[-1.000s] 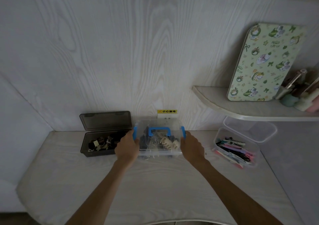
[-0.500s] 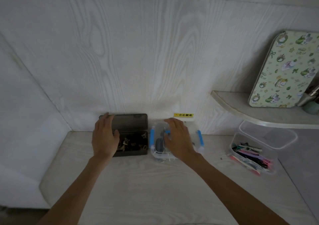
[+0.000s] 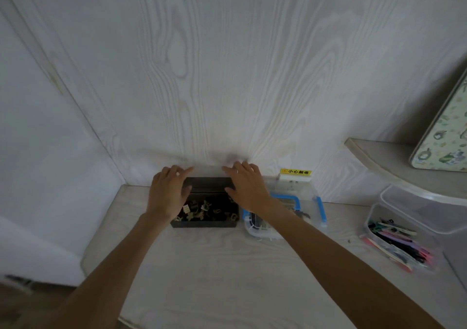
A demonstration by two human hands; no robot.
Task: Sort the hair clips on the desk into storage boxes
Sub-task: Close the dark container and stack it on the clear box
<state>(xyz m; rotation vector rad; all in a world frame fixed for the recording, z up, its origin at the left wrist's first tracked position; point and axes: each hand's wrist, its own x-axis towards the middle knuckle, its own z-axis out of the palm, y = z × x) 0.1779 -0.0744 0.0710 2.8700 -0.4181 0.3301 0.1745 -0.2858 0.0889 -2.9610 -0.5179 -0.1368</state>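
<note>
A dark smoky storage box (image 3: 204,224) stands at the back of the desk with several small brown and cream hair clips (image 3: 202,208) inside. Its hinged lid (image 3: 207,184) leans forward, partly lowered over the box. My left hand (image 3: 168,192) holds the lid's left end, fingers spread over its top edge. My right hand (image 3: 249,186) holds the right end the same way. Right of it sits a clear box with blue latches (image 3: 320,208), lid on, partly hidden by my right forearm. Further right is an open clear box (image 3: 374,215) of colourful flat clips (image 3: 396,243).
The wood-grain wall rises right behind the boxes, with a yellow-labelled socket (image 3: 295,174) on it. A curved shelf (image 3: 374,163) overhangs the right side and carries a patterned tin (image 3: 444,139). A loose clear lid (image 3: 419,200) leans behind the open box.
My right hand left the blue-latched box and went left to the dark box's lid. The left hand rose along the lid, which has tipped forward from upright.
</note>
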